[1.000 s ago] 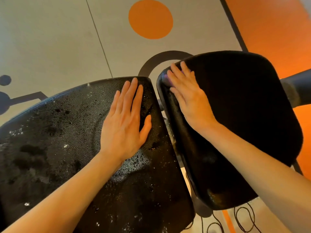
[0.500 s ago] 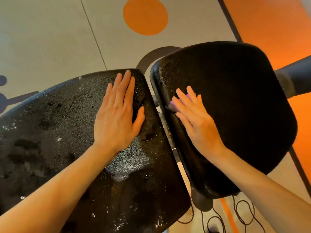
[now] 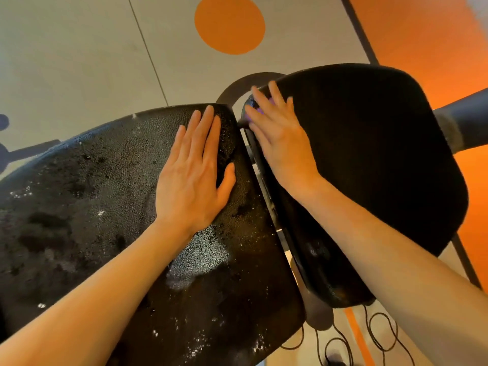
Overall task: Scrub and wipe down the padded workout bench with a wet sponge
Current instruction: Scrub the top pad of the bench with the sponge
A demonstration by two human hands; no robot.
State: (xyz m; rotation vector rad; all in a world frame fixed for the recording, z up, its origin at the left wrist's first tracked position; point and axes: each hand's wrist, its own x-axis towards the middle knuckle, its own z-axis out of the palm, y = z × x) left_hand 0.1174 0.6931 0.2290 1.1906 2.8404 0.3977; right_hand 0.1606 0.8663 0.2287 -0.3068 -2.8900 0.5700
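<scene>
The black padded bench has two pads. The long back pad (image 3: 87,207) on the left is wet, with soapy droplets across it. The seat pad (image 3: 369,154) on the right looks dry and dark. My left hand (image 3: 192,175) lies flat, fingers spread, on the back pad near its right edge, holding nothing. My right hand (image 3: 280,136) presses a purple sponge (image 3: 260,111) against the seat pad's upper left edge; only a sliver of the sponge shows under the fingers.
A narrow gap with metal frame (image 3: 260,170) runs between the pads. A black padded bar (image 3: 464,122) sticks out at the right. Black cables (image 3: 369,339) loop on the floor below. The floor is beige with an orange circle (image 3: 229,23) and orange area.
My right hand slid down the seat pad's left edge with the sponge, then back up to the top corner. My left hand stayed flat on the back pad.
</scene>
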